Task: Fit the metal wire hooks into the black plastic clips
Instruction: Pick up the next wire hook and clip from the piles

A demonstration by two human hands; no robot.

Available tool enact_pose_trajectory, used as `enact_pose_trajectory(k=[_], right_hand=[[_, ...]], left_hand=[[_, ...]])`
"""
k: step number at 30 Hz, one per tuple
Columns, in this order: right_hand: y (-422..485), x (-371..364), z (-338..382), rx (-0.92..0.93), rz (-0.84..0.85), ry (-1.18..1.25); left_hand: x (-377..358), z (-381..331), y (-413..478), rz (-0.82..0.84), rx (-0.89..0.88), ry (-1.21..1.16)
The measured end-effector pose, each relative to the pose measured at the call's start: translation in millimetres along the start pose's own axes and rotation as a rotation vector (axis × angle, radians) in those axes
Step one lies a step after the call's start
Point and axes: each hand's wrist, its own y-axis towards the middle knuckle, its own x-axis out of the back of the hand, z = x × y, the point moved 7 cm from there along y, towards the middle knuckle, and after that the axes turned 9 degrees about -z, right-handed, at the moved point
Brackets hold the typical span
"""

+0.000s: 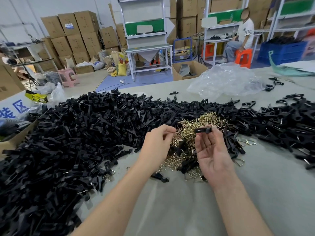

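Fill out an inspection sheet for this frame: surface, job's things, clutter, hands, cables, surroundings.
Surface: grey table, bare patch in front of the person.
Job's things: heap of black clips across the left and far side; pile of brass-coloured hooks in the middle.
Clutter: crumpled clear plastic bag at the table's far right.
Hands: left hand pinches what looks like a wire hook; right hand pinches a single clip at its fingertips; the two parts are apart.
Cables: power strip with its lead on the floor beyond the table.
Surroundings: stacked cardboard boxes, workbench, seated person.
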Motion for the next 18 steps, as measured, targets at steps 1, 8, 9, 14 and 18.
enact_pose_trajectory(k=[1,8,9,14,18], right_hand=[[-0.3,-0.5,-0.5,0.000,0.005,-0.014],[-5.3,-4.8,-2.8,0.009,-0.017,-0.170],[-5.9,-4.9,-2.9,0.010,-0.018,-0.184],[-7.1,-6.2,-5.1,0.004,-0.010,-0.207],[-5.0,-6.5,-5.6,0.000,0.002,-0.186]], left_hand=[[2.4,-0.3,-0.3,-0.017,-0.013,0.010],[3.9,-17.7,-2.7,0.083,-0.306,0.416],[1.0,-19.8,-2.7,0.139,-0.375,0.549],[-1.4,-28.8,0.9,0.309,-0.528,0.736],[9.3,-37.6,6.3,0.281,-0.547,0.645]])
